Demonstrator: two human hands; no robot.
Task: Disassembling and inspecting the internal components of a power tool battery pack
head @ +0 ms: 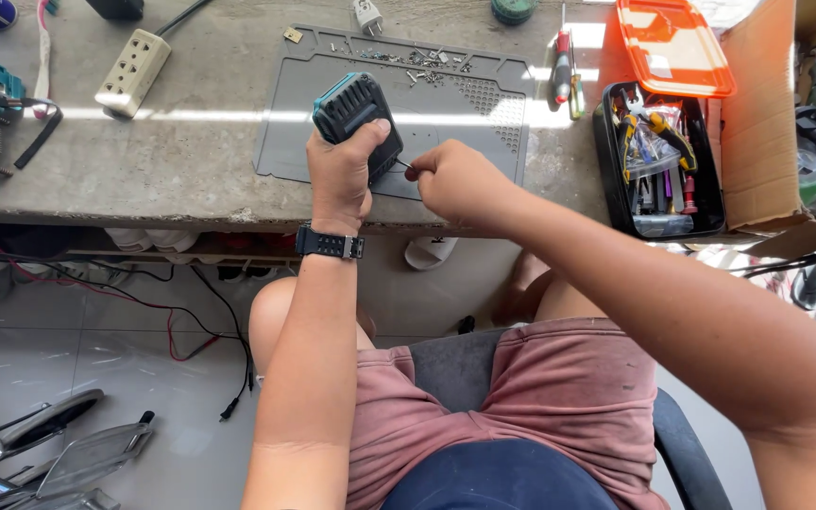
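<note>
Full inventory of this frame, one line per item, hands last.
battery pack: 1, teal and black, in left hand over mat
work mat: 1, grey, bench centre
loose screws: many, silver, mat's top tray
power strip: 1, cream, bench left
screwdriver: 1, red and black, right of mat
tool box: 1, black, bench right, full of tools
box lid: 1, orange, behind tool box
cardboard box: 1, brown, far right
wristwatch: 1, black, left wrist
left hand: grips battery pack
right hand: pinches a thin pin-like part, too small to identify
</note>
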